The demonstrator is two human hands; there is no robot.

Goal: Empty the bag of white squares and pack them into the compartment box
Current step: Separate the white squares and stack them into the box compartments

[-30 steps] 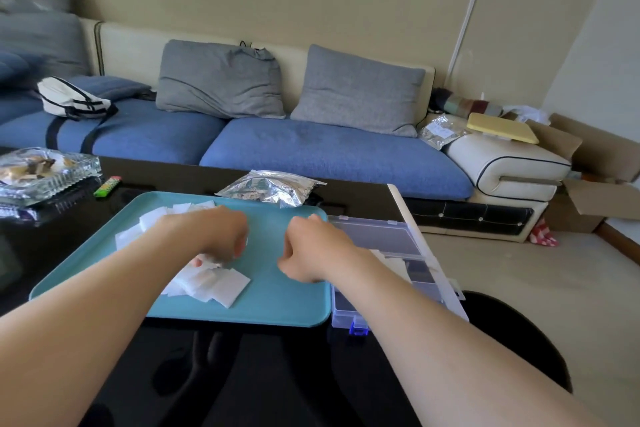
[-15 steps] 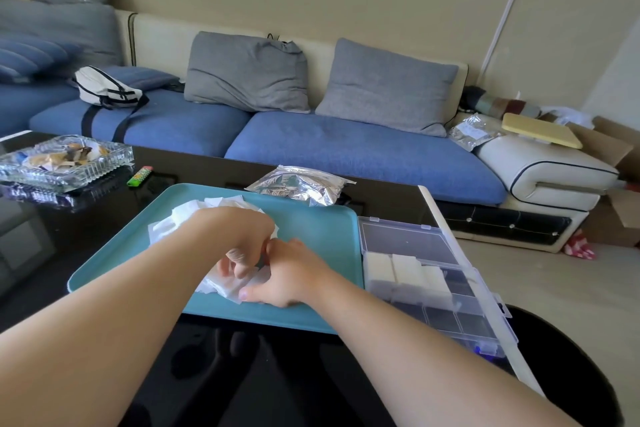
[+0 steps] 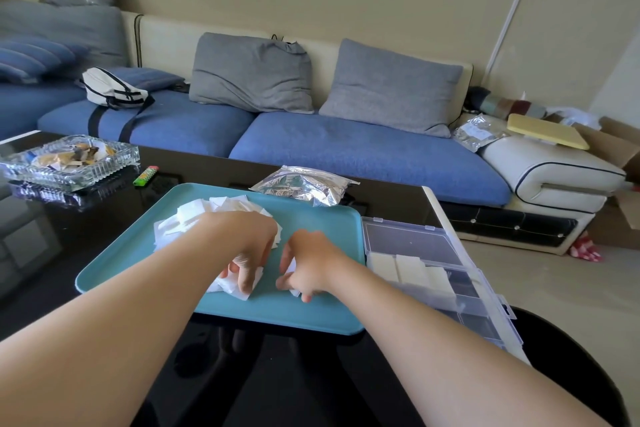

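A pile of white squares (image 3: 194,218) lies on a teal tray (image 3: 311,218) on the black table. My left hand (image 3: 247,246) rests on the near part of the pile, fingers curled down onto the squares. My right hand (image 3: 306,265) is just to its right over the tray, fingers curled around a few white squares that peek out under it. The clear compartment box (image 3: 433,274) stands open right of the tray, with stacks of white squares (image 3: 408,269) in its near-left compartments. The crumpled silver bag (image 3: 304,184) lies behind the tray.
A glass ashtray (image 3: 69,159) and a green lighter (image 3: 146,176) sit at the table's far left. The blue sofa (image 3: 346,146) runs behind the table, with a white pouch and cushions on it. The table's right edge is just beyond the box.
My hands have drawn slightly apart; the right hand moved right, away from the pile, with squares in its fingers. The camera view shifted a little.
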